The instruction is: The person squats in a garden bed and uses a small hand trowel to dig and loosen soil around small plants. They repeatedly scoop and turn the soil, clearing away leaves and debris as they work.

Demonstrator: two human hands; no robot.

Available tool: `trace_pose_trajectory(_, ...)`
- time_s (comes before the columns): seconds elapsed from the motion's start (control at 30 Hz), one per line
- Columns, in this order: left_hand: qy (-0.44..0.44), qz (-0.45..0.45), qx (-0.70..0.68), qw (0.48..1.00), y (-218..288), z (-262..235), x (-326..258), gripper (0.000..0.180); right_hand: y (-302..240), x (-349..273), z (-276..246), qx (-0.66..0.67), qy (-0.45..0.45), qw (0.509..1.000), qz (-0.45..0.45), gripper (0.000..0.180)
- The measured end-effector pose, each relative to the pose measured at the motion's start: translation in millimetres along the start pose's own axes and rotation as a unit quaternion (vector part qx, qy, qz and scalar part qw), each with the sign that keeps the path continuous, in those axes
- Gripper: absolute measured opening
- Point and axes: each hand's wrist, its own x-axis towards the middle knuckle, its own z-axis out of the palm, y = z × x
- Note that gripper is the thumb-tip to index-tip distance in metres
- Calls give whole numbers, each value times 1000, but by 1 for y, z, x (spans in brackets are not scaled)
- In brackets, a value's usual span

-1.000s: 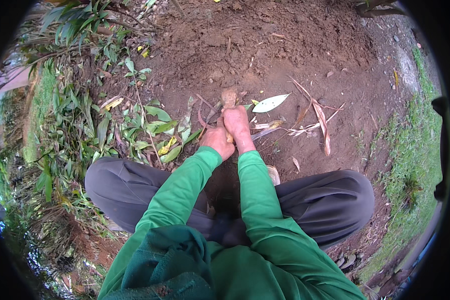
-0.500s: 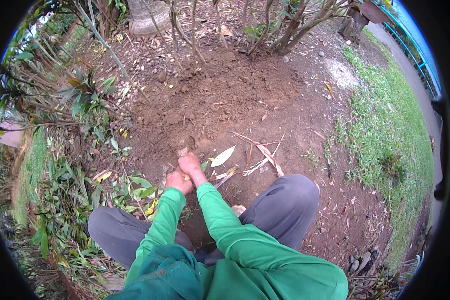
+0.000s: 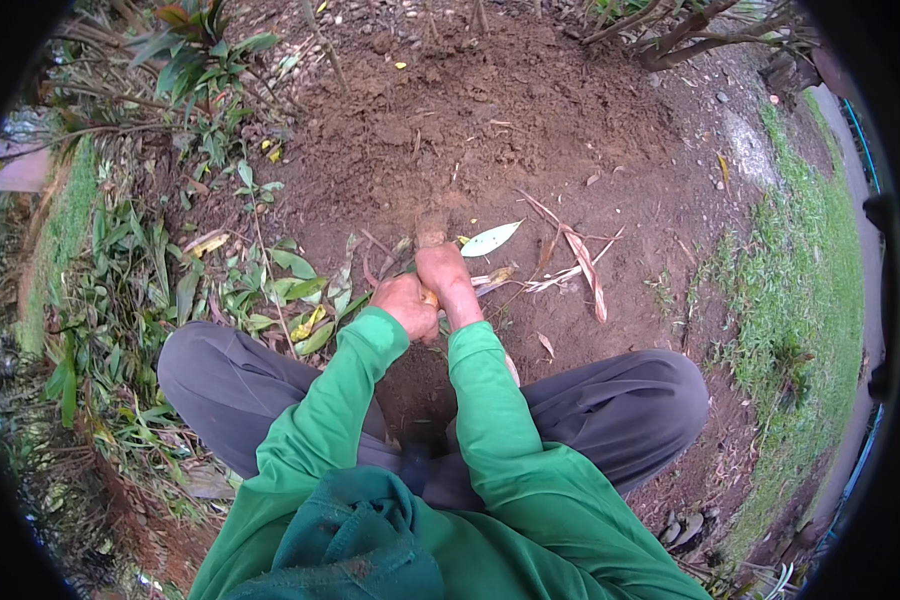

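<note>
My left hand (image 3: 406, 306) and my right hand (image 3: 444, 274) are closed one behind the other, low over the soil between my bent knees. Both grip a short hand tool (image 3: 430, 236) whose brown, soil-coloured end sticks out past the right hand. A bit of its yellow-orange handle shows between the hands, while the fists hide the rest. Just beyond the right hand a pale green leaf (image 3: 492, 239) lies on the ground. Dry brown leaf strips (image 3: 582, 262) are spread to the right.
Bare, crumbly brown soil (image 3: 470, 130) stretches ahead. Green and yellowing leaves (image 3: 295, 290) lie heaped on the left. Woody stems (image 3: 680, 40) stand at the far right, with a grass strip (image 3: 810, 300) along the right side. A leafy shrub (image 3: 200, 60) is at the far left.
The view has tilted down toward my lap, so the ground shows higher up. Against the pale leaf, both hands and the tool have come a little nearer to me, still gripping.
</note>
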Motion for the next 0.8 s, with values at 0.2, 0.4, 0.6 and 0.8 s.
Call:
trace_pose_trajectory(0.2,-89,-38,-17,995,-19,-9,29,31,2,22,9,4,19,1000,6,34)
trace_pose_trajectory(0.4,-8,-42,52,998,-38,38,55,51,12,20,9,33,59,997,31,27)
trace_pose_trajectory(0.6,75,-6,53,996,-52,89,61,55,53,24,32,6,98,988,-123,24)
trace_pose_trajectory(0.8,130,21,99,986,-28,59,48,53,16,25,1,-216,103,941,-240,22)
